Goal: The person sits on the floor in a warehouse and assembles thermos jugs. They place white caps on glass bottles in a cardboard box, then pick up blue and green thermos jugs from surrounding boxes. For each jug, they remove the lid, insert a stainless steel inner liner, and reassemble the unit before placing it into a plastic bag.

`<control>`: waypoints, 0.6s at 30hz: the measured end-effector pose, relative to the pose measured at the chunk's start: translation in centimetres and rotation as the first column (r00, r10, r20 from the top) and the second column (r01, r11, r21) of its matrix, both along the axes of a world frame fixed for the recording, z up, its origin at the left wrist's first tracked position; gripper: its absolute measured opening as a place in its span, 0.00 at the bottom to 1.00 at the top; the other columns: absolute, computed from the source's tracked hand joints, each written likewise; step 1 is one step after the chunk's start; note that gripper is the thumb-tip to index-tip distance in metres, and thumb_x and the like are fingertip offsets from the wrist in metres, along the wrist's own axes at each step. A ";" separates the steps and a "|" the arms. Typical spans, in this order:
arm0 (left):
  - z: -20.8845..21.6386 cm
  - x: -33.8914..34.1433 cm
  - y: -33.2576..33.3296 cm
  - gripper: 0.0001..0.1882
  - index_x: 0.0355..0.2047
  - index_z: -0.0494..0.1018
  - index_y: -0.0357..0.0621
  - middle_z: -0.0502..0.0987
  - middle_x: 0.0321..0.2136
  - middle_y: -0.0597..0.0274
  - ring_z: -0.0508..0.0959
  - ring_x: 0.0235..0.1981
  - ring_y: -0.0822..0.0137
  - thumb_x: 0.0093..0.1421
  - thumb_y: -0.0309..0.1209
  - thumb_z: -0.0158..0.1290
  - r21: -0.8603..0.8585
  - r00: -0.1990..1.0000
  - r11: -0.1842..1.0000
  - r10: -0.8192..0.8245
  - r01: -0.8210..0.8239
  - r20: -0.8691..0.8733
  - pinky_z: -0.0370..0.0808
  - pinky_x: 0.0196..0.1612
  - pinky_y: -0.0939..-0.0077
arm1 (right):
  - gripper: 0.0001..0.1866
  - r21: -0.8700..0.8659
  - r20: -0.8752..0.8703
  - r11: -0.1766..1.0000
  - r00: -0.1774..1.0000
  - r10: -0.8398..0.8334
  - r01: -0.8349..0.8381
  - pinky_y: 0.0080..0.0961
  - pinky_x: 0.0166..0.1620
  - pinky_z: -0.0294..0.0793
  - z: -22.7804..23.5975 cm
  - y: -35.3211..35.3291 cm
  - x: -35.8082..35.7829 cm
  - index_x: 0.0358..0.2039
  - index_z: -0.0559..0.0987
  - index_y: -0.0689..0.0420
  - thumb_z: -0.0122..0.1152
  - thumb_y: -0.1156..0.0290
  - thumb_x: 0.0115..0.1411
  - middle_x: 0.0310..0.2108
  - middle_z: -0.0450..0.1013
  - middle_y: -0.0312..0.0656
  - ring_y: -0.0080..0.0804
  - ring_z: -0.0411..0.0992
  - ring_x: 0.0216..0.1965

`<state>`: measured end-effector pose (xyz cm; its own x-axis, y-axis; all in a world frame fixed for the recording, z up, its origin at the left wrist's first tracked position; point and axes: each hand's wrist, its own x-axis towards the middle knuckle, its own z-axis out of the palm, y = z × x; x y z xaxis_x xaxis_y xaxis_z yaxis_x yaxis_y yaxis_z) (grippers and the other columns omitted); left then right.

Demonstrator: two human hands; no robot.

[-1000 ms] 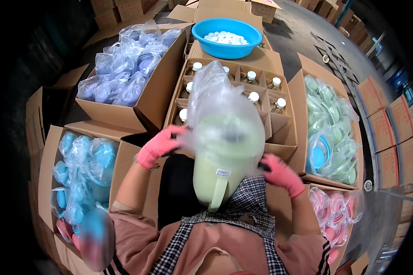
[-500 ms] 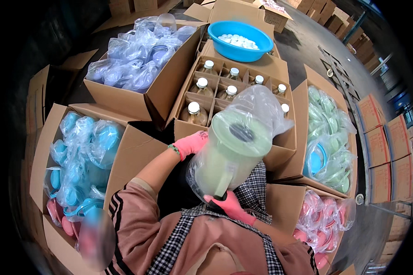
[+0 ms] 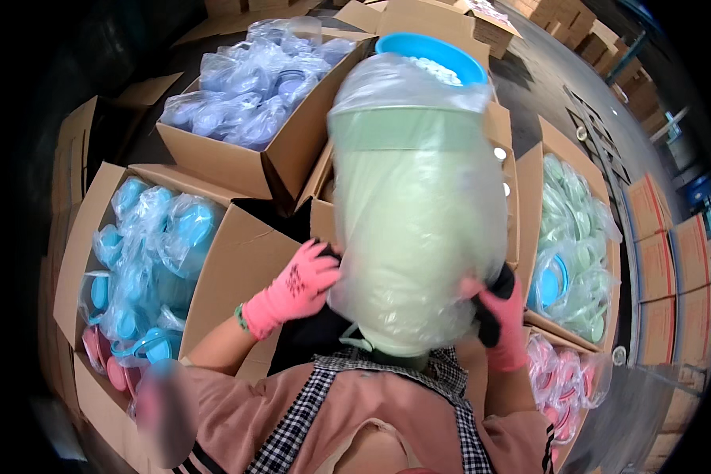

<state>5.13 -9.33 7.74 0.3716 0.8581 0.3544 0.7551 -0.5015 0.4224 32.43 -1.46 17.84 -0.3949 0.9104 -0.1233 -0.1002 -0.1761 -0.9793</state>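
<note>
Head view: your light-green pitcher (image 3: 411,229) has turned, so the clear bag (image 3: 395,79) covers most of it, left hand (image 3: 294,290) and right hand (image 3: 504,320) at its sides, their grip unclear.

The head camera looked steeply down past the wearer's chest (image 3: 347,395); the left hand (image 3: 296,288) and right hand (image 3: 502,320) appeared close below it; its fisheye breadth took in open boxes (image 3: 241,265) and floor (image 3: 529,83) beyond.

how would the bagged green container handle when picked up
The green container looks like smooth plastic, so it is probably stiff and light for its size. Its loose, wrinkled clear bag will likely flop and may slide.
</note>
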 end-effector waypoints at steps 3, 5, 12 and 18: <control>-0.3 -0.3 -2.3 0.14 0.33 0.72 0.44 0.68 0.41 0.56 0.66 0.44 0.55 0.42 0.26 0.51 -0.181 0.995 0.979 -0.079 0.090 0.068 0.60 0.50 0.63 | 0.23 0.271 0.201 0.962 0.974 -0.100 0.043 0.23 0.46 0.64 -6.3 -2.7 -1.5 0.39 0.68 0.70 0.64 0.73 0.44 0.39 0.69 0.44 0.31 0.67 0.41; 0.2 -1.2 -3.0 0.13 0.34 0.73 0.43 0.70 0.41 0.56 0.67 0.43 0.56 0.44 0.28 0.53 -0.358 0.926 0.908 -0.078 0.218 0.368 0.62 0.49 0.65 | 0.23 0.516 0.345 0.856 0.923 -0.172 -0.033 0.27 0.49 0.62 -8.3 -2.7 -2.0 0.40 0.68 0.70 0.62 0.75 0.43 0.41 0.66 0.49 0.37 0.64 0.44; -0.3 1.5 0.2 0.28 0.47 0.65 0.43 0.69 0.45 0.59 0.69 0.44 0.64 0.57 0.53 0.40 -0.306 -0.699 0.886 0.464 0.349 0.545 0.65 0.51 0.69 | 0.24 0.560 0.408 0.821 0.900 -0.152 -0.114 0.27 0.53 0.57 -6.8 -1.6 -3.2 0.44 0.66 0.68 0.58 0.79 0.44 0.46 0.64 0.48 0.38 0.62 0.48; -7.5 11.5 -4.4 0.32 0.56 0.50 0.37 0.63 0.51 0.60 0.63 0.50 0.68 0.57 0.41 0.47 -0.585 0.210 0.787 0.549 0.197 0.809 0.57 0.54 0.74 | 0.25 0.335 0.306 0.925 0.908 -0.287 0.179 0.27 0.48 0.63 -8.6 -0.3 0.8 0.46 0.66 0.68 0.60 0.72 0.48 0.43 0.67 0.47 0.33 0.65 0.44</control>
<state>16.61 -13.72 0.24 -0.0923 0.9791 -0.1814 -0.3449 0.1395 0.9282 33.28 -1.73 9.29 -0.1483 0.9861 0.0742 0.2492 0.1099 -0.9622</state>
